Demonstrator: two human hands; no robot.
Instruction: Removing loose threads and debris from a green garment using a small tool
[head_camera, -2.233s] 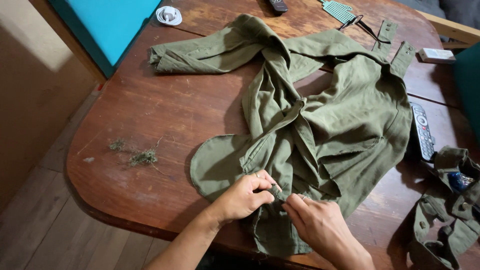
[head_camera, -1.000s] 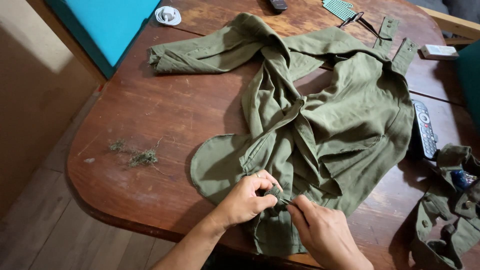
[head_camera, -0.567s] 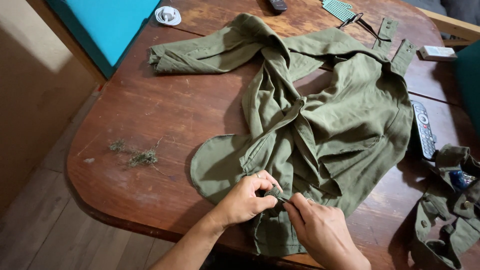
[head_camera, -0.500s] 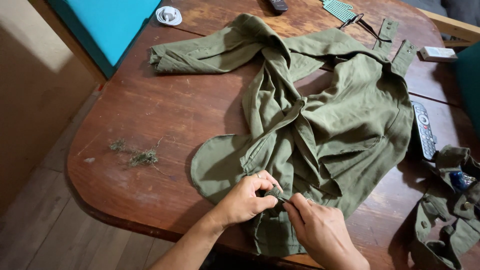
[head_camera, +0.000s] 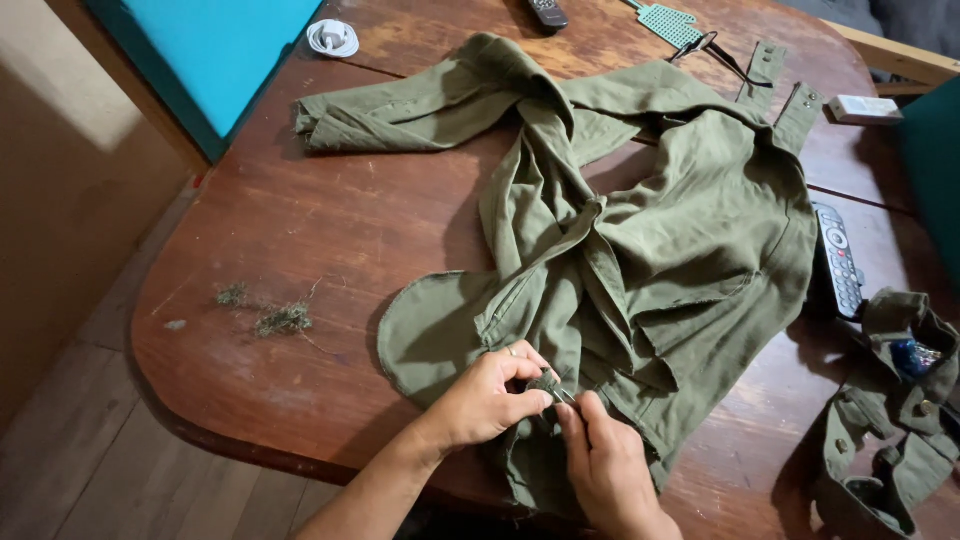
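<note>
An olive green shirt (head_camera: 660, 250) lies crumpled across a worn brown wooden table (head_camera: 330, 250), one sleeve stretched toward the far left. My left hand (head_camera: 490, 398), with a ring on one finger, pinches a small fold of the shirt's fabric near the table's front edge. My right hand (head_camera: 605, 465) meets it from below, fingertips pressed to the same fold. Something small and thin shows between the fingertips; I cannot tell what it is.
A small pile of green thread scraps (head_camera: 270, 315) lies at the left. A remote control (head_camera: 838, 258) and another olive garment (head_camera: 885, 420) are at the right. A white coiled cable (head_camera: 332, 38), a second remote (head_camera: 547, 12), a teal swatter (head_camera: 668, 20) and a small white box (head_camera: 865, 108) sit at the far edge.
Both hands stay at the same fold with only slight finger motion. The shirt has not shifted.
</note>
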